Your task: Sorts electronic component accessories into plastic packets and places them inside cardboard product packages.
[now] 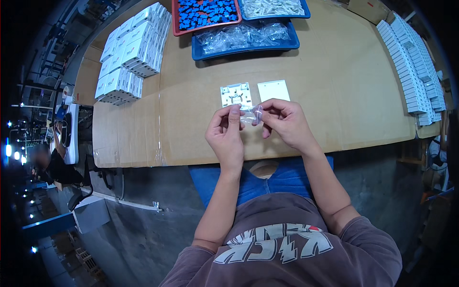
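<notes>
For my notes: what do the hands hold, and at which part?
Both hands, left hand and right hand, pinch a small clear plastic bag at its opposite ends.

Small clear plastic bag (252, 114), crumpled and glossy, pinched between the fingertips of left hand (226, 135) and right hand (285, 122), stretched sideways between them. Held above the near edge of the cardboard-covered table. Contents too small to tell.

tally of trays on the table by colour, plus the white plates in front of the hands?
Red tray: 1
Blue trays: 2
White plates: 2
Total: 5
</notes>
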`<state>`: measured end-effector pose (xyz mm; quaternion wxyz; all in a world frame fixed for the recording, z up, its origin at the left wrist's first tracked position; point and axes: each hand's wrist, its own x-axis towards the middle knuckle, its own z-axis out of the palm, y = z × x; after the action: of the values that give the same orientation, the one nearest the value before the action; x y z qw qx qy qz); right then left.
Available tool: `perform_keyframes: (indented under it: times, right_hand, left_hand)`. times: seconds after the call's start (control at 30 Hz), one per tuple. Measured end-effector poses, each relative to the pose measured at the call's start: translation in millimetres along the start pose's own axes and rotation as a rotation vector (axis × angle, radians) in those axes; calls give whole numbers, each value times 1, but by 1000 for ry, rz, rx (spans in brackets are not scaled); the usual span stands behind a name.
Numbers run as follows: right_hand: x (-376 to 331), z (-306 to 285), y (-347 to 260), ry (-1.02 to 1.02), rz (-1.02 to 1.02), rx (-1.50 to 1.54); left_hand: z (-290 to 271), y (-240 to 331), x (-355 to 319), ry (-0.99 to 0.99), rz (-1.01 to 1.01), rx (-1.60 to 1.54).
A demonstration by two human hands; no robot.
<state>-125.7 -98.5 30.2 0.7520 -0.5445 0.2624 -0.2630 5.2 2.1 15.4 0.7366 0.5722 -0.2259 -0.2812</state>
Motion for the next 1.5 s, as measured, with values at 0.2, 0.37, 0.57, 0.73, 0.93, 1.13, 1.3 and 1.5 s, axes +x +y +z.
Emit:
perform_keyframes:
  times: [0.2,0.37,0.57,0.73,0.93,1.13,1.3,1.5]
  right_hand:
    - [-1,-5,-4,59,-3,-64]
    - [-5,-8,-5,36,29,-134]
    - [-3,-10,-6,19,35,-255]
    - [-1,-12,-9,59,-81,-180]
    - [-2,-24,-5,-160,-273,-149]
    - [2,-23,2,-232,-182,-185]
    - [15,-45,-14,-78,-292,-242]
    - [84,-119,-45,198,-293,-474]
  left_hand:
    - [0,21,8,-74,378,398]
    - [-6,34,17,-407,698,851]
    - [-8,23,14,-405,605,795]
    - [-10,20,15,-364,582,728]
    - [-8,22,13,-373,517,689]
    - [-8,18,8,-402,401,690]
    - [-20,-7,11,-398,139,406]
    - [-53,-54,5,-595,-659,-841]
